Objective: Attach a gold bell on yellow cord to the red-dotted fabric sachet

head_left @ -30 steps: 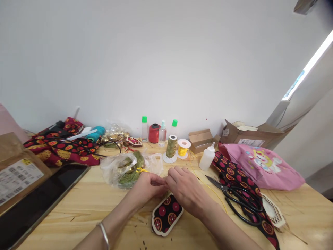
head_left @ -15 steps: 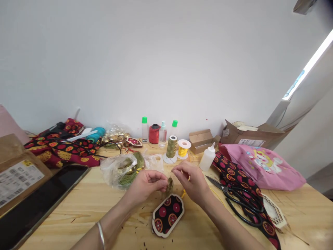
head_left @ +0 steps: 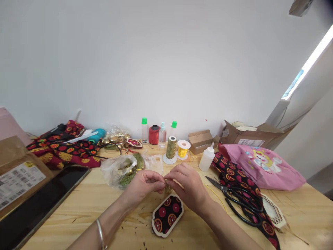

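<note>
My left hand (head_left: pixel 147 184) pinches a small bundle of olive-gold thread (head_left: pixel 168 189) between thumb and fingertips. From the other side my right hand (head_left: pixel 187 187) pinches at the top of the same bundle, its fingertips meeting those of the left. The bundle is partly hidden by the fingers. Just below the hands, a wood-framed pendant (head_left: pixel 168 215) covered in black fabric with red and orange round patterns lies flat on the wooden table (head_left: pixel 104 218). A yellow cord (head_left: pixel 217 196) runs along the table behind my right forearm.
Black scissors (head_left: pixel 243 203) lie on patterned fabric at right, beside a pink bag (head_left: pixel 265 168). A white squeeze bottle (head_left: pixel 207 158), an olive thread spool (head_left: pixel 171 148) and a yellow cord spool (head_left: pixel 183 150) stand behind. Tassels fill a plastic bag (head_left: pixel 111 172); a dark tablet-like slab (head_left: pixel 49 201) lies left.
My right hand has moved left and down, so its fingertips now meet my left hand's at the thread bundle. The pendant has stayed in place.
</note>
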Demonstrator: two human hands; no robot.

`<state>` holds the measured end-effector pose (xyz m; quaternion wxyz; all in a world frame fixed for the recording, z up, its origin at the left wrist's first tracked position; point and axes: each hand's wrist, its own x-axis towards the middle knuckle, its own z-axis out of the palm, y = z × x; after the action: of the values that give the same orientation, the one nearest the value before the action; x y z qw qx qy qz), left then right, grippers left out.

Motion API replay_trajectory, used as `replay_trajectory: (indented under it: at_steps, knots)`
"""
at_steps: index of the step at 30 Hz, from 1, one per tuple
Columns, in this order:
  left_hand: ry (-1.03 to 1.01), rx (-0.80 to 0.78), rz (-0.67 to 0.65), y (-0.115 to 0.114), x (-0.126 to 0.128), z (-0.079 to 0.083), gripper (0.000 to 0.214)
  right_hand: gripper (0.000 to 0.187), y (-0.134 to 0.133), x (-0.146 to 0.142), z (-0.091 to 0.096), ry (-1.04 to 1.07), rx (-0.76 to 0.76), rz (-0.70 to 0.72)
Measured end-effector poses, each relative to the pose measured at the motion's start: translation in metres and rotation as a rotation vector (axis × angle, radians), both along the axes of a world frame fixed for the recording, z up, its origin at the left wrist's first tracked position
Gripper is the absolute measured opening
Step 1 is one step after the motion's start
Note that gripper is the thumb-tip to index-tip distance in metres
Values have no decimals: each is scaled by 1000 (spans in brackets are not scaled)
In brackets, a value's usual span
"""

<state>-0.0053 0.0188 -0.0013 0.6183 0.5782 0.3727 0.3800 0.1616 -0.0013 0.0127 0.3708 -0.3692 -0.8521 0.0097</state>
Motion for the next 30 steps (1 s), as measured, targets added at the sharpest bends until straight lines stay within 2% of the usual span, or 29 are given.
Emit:
replay_trajectory:
  at_steps: [6, 13, 19, 21, 24, 26, 28, 30]
  knots:
    - [22, -9, 13, 0, 1, -1, 4, 17, -2, -1, 2, -115, 51, -63]
    - [29, -30, 110, 0, 3, 1, 10, 18, -2, 0, -1, -189, 93, -114]
    - [-195, -251, 150, 0, 5, -5, 9, 18, -1, -3, -6, -267, 137, -145]
    - [-276, -312, 148, 0, 5, -7, 9, 17, -2, -3, -5, -203, 125, -119]
    - [-339, -333, 152, 0, 3, -5, 9, 11, -4, 0, -1, 37, -2, -6]
    - [-354, -325, 152, 0, 2, -4, 10, 20, -4, 0, -1, 159, -77, 68]
    - [-355, -308, 134, 0, 1, -2, 10, 27, -3, -1, -4, 169, -110, 74]
    - [-343, -297, 117, 0, 1, -1, 10, 20, 0, -4, -9, 123, -131, 21]
